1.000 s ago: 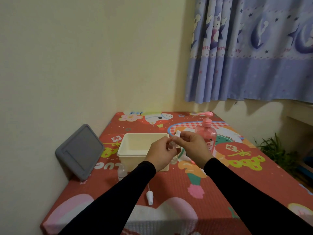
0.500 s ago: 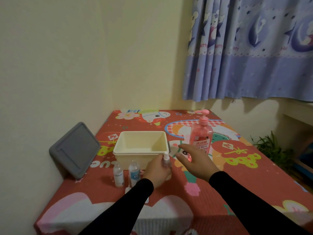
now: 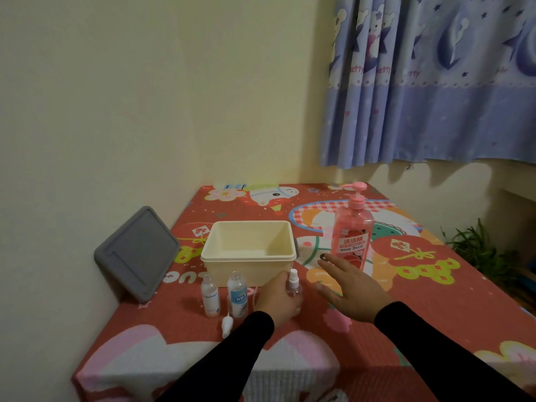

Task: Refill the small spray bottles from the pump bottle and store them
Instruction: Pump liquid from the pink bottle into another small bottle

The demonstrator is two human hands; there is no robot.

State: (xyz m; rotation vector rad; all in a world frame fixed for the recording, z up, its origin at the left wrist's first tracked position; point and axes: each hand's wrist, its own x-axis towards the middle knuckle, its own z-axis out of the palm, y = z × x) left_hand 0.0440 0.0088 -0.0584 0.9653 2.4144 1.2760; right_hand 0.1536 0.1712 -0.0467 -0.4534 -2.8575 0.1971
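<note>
Here I see a worktop under a red cartoon-print cloth, pushed into a corner of cream walls, with a blue curtain at the right and a plant beside it. My left hand has its grip curled round a spray bottle standing just before the cream tub. My right hand hovers flat, fingers spread, near the pump bottle. Two uncapped bottles stand left; a loose white cap, I think, lies before them. A grey lid leans on the wall.
</note>
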